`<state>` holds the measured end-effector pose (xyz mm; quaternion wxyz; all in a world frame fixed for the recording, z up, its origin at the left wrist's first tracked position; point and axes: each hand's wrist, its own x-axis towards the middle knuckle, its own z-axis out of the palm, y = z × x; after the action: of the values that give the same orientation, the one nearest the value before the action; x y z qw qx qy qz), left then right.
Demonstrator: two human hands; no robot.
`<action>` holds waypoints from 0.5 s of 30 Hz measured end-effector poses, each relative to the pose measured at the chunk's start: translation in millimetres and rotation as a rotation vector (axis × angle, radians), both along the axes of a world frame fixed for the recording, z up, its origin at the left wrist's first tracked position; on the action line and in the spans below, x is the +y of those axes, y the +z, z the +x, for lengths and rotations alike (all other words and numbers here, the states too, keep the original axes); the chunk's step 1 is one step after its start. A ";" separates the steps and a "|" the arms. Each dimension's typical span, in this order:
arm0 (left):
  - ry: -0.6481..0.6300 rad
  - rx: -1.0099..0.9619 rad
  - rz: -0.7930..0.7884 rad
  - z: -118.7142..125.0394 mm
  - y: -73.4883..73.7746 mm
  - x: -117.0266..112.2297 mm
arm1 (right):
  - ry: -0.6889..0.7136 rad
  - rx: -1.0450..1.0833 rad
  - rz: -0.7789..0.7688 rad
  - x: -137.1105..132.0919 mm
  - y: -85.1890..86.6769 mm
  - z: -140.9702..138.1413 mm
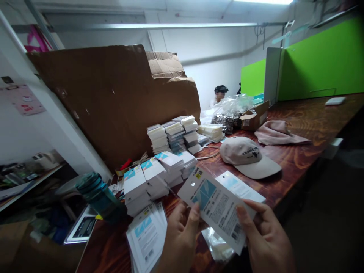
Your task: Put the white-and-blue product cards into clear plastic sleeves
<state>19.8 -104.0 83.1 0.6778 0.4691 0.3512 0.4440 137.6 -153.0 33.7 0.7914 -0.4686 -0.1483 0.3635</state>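
Between my two hands is a white printed packaging card with blue pictures, small text and a barcode, tilted up over the table. My left hand pinches its left edge, thumb on the front. My right hand grips its lower right side, also thumb on top. Behind it lies another card, partly covered. A fanned pile of similar cards lies left of my left hand. Beneath the held card, clear plastic bags with pale contents rest on the table, partly hidden.
Stacks of cards stand at centre left, with taller stacks behind, against a cardboard sheet. A teal bottle stands at the left edge. A cap, a cloth and an opened box lie right. A person is beyond.
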 end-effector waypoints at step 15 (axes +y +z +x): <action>0.381 -0.113 0.014 -20.9 23.1 27.9 | 0.426 -0.188 0.042 3.0 10.3 -3.5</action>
<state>-1.1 -76.2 106.2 0.5969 0.3733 0.3919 0.5923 134.1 -150.0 44.0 0.6891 -0.4419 -0.3242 0.4740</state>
